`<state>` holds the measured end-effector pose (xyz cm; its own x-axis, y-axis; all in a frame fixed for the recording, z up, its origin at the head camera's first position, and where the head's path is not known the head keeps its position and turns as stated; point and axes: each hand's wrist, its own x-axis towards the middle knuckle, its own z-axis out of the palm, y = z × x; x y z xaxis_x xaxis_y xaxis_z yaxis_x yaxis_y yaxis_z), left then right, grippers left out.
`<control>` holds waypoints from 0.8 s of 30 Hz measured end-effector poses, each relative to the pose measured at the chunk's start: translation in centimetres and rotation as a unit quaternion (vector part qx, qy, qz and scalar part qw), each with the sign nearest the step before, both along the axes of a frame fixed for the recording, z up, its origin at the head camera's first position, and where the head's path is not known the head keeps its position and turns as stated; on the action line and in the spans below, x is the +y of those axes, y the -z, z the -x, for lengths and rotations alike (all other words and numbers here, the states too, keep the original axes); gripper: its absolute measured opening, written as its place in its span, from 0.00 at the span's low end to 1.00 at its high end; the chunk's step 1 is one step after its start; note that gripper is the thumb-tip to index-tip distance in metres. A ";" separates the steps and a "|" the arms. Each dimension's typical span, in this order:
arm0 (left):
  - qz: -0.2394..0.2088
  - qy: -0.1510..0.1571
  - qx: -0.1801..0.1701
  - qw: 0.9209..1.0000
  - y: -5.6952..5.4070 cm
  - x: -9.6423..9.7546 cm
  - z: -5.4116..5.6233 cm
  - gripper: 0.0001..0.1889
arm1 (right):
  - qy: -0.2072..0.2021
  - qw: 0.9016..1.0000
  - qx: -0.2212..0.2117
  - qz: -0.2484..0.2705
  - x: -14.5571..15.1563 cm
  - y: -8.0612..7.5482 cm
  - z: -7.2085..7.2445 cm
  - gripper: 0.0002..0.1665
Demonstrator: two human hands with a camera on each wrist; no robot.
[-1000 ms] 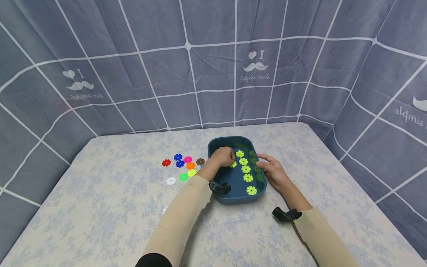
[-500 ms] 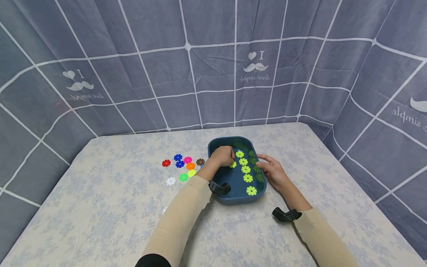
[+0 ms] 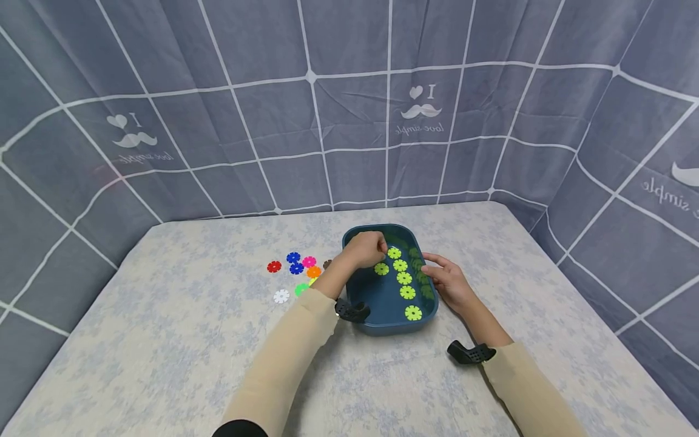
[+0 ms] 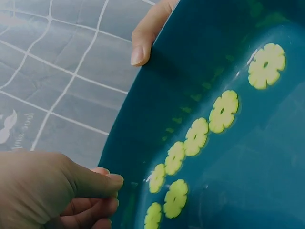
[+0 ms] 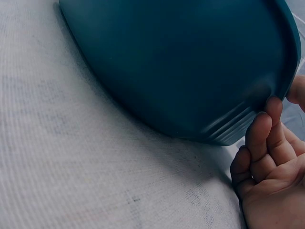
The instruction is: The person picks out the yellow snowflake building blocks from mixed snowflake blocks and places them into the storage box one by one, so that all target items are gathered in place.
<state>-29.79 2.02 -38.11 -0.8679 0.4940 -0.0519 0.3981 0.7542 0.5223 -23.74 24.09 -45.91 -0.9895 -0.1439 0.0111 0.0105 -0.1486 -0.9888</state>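
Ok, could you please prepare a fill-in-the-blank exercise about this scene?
The hand gripping the teal tub is the ____ one.
In the head view, the leftmost flower-shaped disc is coloured ____.
The two matching discs beside the pink disc are ____.
Yellow-green discs inside the tub appear in the head view and the ____ wrist view.
Missing words: right; red; blue; left.

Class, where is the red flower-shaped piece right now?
In the head view, the red piece lies on the table, left of the teal tray, just left of the two blue pieces.
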 end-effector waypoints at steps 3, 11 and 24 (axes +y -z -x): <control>-0.009 0.002 0.007 1.000 -0.5 -0.4 -0.3 0.03 | 0.002 1.000 0.000 -0.004 0.0 0.0 -0.1 0.32; -0.041 0.006 0.024 0.999 -1.1 -2.0 -1.0 0.03 | 0.010 1.000 -0.003 -0.011 -0.1 -0.1 -0.1 0.31; -0.079 -0.021 0.033 0.996 -1.4 -5.7 -2.0 0.02 | 0.009 1.000 -0.013 -0.005 -0.1 -0.2 -0.1 0.32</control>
<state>-27.75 -3.71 -36.67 -0.8869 0.4546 0.0821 0.4057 0.6815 0.6091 -23.61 24.01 -45.66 -0.9919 -0.1264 -0.0153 0.0330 -0.1390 -0.9897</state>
